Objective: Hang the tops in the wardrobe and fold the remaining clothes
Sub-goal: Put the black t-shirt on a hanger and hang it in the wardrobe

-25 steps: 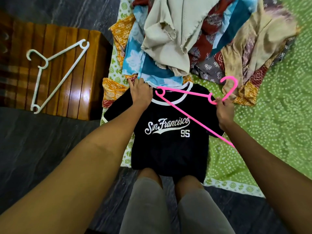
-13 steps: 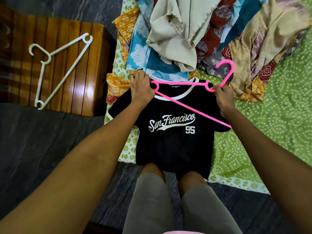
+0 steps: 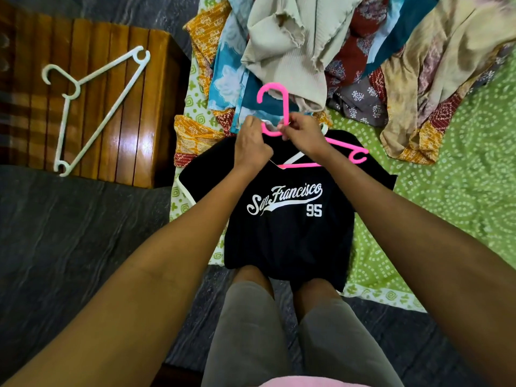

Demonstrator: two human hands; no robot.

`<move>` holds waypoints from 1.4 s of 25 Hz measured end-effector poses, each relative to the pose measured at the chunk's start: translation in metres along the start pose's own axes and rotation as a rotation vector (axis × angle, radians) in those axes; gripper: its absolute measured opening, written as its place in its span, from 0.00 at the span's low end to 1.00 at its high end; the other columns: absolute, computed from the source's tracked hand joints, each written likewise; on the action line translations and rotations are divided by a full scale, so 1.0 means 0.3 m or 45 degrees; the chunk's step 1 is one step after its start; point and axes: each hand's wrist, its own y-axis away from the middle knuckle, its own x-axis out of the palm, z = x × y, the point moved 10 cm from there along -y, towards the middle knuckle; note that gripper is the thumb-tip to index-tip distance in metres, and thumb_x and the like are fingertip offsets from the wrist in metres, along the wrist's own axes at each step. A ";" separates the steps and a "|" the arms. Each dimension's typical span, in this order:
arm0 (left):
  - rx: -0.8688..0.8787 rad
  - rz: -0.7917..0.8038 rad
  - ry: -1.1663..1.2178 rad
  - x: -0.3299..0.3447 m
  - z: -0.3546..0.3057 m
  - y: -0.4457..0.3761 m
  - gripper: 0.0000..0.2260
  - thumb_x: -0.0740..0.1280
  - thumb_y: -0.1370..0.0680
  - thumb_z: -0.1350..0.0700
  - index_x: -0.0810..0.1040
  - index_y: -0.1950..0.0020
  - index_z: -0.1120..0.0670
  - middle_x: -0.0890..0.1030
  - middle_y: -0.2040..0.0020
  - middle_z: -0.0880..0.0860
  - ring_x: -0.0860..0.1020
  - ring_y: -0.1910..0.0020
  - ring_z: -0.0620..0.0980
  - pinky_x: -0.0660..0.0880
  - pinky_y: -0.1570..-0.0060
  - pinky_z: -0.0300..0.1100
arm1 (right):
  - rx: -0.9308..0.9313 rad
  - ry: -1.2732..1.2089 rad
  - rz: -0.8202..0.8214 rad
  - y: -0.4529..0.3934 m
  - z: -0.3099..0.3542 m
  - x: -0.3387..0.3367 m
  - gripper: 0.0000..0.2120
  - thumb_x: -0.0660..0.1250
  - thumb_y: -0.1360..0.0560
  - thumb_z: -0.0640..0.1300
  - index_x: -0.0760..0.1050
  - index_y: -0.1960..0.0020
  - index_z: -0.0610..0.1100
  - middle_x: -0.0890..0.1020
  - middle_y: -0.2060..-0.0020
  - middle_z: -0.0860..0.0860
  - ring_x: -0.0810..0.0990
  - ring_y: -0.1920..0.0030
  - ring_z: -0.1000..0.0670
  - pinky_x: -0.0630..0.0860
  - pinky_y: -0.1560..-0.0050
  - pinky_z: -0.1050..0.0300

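Both hands: the right hand [image 3: 303, 132] pinched the pink hanger [image 3: 282, 118] at its neck; the left hand [image 3: 251, 146] gripped the collar of the black T-shirt [image 3: 287, 219].
Hanger: hook stood above the collar, one shoulder arm lay outside the shirt on its right, the other arm was hidden.
Shirt: lay on the green sheet [image 3: 460, 196], not yet hung.
Left to do: the clothes pile [image 3: 321, 46] was unsorted; the white hanger [image 3: 92, 107] lay unused on the wooden chest [image 3: 145, 121].
Progress: seemingly early.

Head-worn view, steeply downward, close.
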 end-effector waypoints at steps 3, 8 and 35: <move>-0.073 0.010 0.107 -0.020 0.059 -0.016 0.16 0.60 0.32 0.73 0.72 0.45 0.65 0.71 0.43 0.59 0.71 0.46 0.52 0.69 0.49 0.37 | 0.058 0.038 0.035 0.008 -0.082 -0.096 0.13 0.72 0.30 0.38 0.76 0.46 0.39 0.76 0.65 0.49 0.74 0.63 0.52 0.68 0.60 0.58; -0.033 0.082 0.244 -0.004 0.048 -0.017 0.17 0.61 0.32 0.73 0.73 0.45 0.66 0.70 0.45 0.59 0.71 0.45 0.54 0.69 0.44 0.36 | 0.202 0.384 -0.067 0.099 -0.312 -0.282 0.13 0.69 0.27 0.37 0.80 0.44 0.36 0.83 0.53 0.43 0.73 0.71 0.71 0.67 0.63 0.73; 0.314 0.373 -0.389 0.201 -0.167 -0.111 0.14 0.58 0.19 0.54 0.79 0.43 0.61 0.76 0.46 0.64 0.75 0.46 0.62 0.69 0.50 0.49 | -0.228 0.719 -0.083 0.019 -0.178 -0.303 0.12 0.62 0.33 0.36 0.81 0.54 0.34 0.82 0.56 0.35 0.79 0.54 0.37 0.73 0.53 0.51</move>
